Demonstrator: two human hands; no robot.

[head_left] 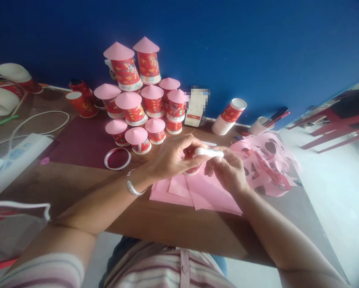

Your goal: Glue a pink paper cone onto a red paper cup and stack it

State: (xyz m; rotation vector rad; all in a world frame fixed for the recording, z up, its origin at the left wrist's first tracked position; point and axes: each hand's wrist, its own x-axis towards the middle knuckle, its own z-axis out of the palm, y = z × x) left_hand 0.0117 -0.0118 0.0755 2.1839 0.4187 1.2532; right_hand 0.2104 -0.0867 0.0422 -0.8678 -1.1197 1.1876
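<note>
Both hands meet at table centre on a white glue stick [209,152]. The stick is a plain white cylinder, smooth, with no readable label. It lies roughly horizontal, raised just above the pink paper sheets [197,194] and not touching them. The left hand [172,158] has its fingers curled shut round the stick's left end, with the thumb on top. There's a silver bangle [133,186] on that wrist. The right hand [227,171] has thumb and forefinger pinched closed on the right end, the other fingers folded under. A small red cup [193,171] sits under the left palm, mostly hidden, and I can't tell if the hand grips it. The pink sheets lie flat and overlapping on the brown table [167,224], directly below the hands. Right of the hands is a heap of pink paper offcuts [267,164] with round holes cut out. Behind the hands is a stacked cluster of red printed cups with pink cone lids [137,100], in three tiers against the blue wall [257,48]. A white-rimmed ring [117,159] lies flat in front of the cluster. A nested sleeve of red cups [229,116] lies tilted beside a phone [194,116]. A white power strip [17,158] is at far left.
</note>
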